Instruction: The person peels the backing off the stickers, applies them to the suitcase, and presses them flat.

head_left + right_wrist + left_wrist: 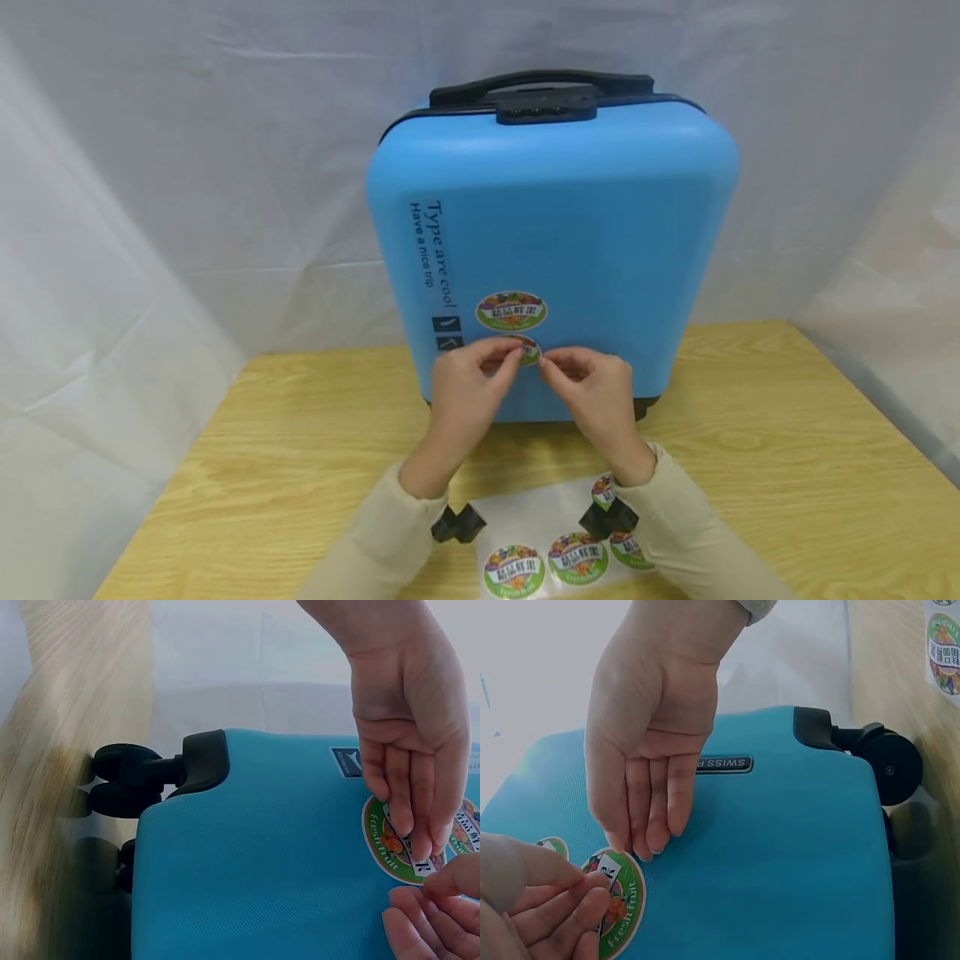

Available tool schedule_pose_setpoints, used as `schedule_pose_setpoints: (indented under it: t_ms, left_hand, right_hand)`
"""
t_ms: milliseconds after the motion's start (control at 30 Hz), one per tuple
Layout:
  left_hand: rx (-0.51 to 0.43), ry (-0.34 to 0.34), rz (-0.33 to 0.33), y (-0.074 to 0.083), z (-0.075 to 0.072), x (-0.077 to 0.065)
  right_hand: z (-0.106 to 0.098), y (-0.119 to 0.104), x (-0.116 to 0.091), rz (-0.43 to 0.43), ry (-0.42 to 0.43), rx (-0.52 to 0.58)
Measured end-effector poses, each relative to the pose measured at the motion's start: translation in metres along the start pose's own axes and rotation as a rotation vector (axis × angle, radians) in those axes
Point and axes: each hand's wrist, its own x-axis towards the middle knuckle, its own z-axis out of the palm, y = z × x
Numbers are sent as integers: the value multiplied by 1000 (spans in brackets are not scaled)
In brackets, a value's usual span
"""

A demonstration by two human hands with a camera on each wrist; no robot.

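Note:
A blue suitcase (577,233) stands upright on the table. One oval fruit sticker (512,311) lies flat on its front. Just below it, both hands hold a second fruit sticker (531,354) at the suitcase's surface. My left hand (468,379) has its thumb and forefinger on the sticker's left part, hiding much of it. With thumb and fingertips, my right hand (596,387) pinches the sticker's right edge. In the left wrist view the words "Fresh Fruit" show on the sticker (632,900); its print (384,844) also appears in the right wrist view beneath the left fingers.
A sticker sheet (525,517) with several round fruit stickers lies on the wooden table (315,467), partly under the right sleeve. Black wheels (124,780) stick out at the suitcase's base. White sheeting (187,167) hangs behind and at both sides.

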Motion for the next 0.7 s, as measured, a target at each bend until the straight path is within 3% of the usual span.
schedule_pose_setpoints:
  t_ms: [700]
  left_hand:
    - [-10,-79,-14,0,14,-3]
  right_hand:
    - [-10,8,-13,-36,-40,9]
